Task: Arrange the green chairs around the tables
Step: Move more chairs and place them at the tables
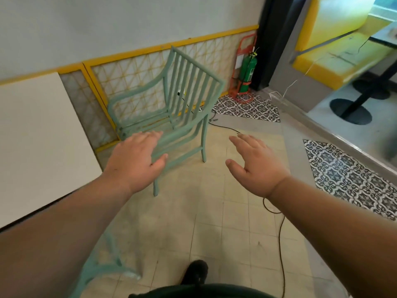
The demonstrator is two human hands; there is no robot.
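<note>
The green chair [182, 134] is standing on the floor [214, 211] at its wall edge, just off the white table's [32, 136] far corner. Its slatted back is rising on the right and its seat is facing left toward the table, so the armrests are running left to right. The left hand [137, 160] is the nearer one, hovering with fingers straight and spread over the near armrest; contact is too blurred to tell. The right hand [255, 164] is hanging beside the chair on the right, fingers spread, holding nothing. A grasp of that armrest looks likely next.
</note>
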